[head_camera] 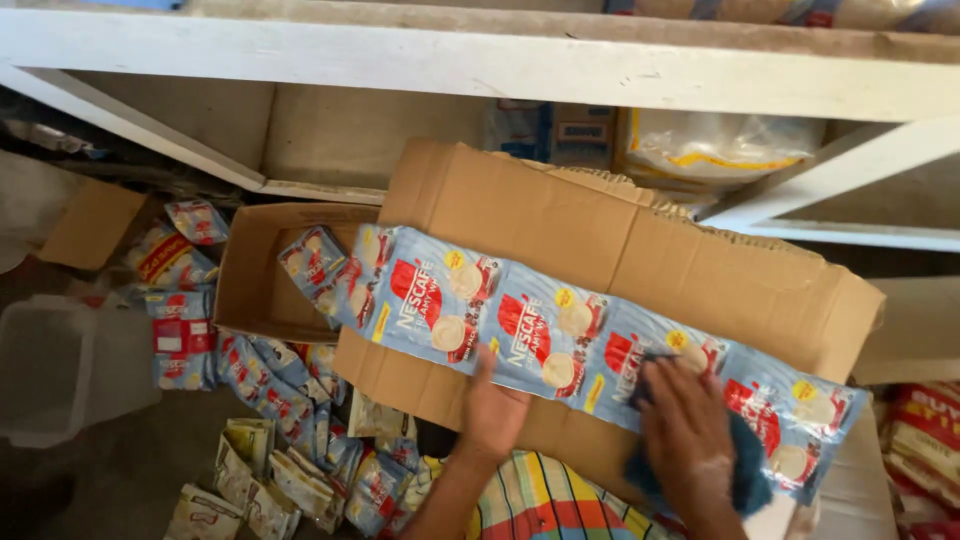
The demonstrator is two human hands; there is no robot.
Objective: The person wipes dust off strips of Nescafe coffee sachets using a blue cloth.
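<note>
A long strip of joined light-blue sachets (520, 320) lies slanted across a flattened brown cardboard sheet (560, 215). My left hand (492, 408) presses flat on the strip's lower edge near its middle, fingers together. My right hand (688, 440) grips a dark blue cloth (748, 470) and holds it against the strip toward its right end. The strip's left end hangs into an open cardboard box (250, 270).
More sachet strips (270, 385) and pale packets (245, 475) lie on the floor at lower left. A clear plastic tub (45, 365) stands at the far left. White shelf beams (480, 60) run overhead. Red packets (925, 440) sit at the right edge.
</note>
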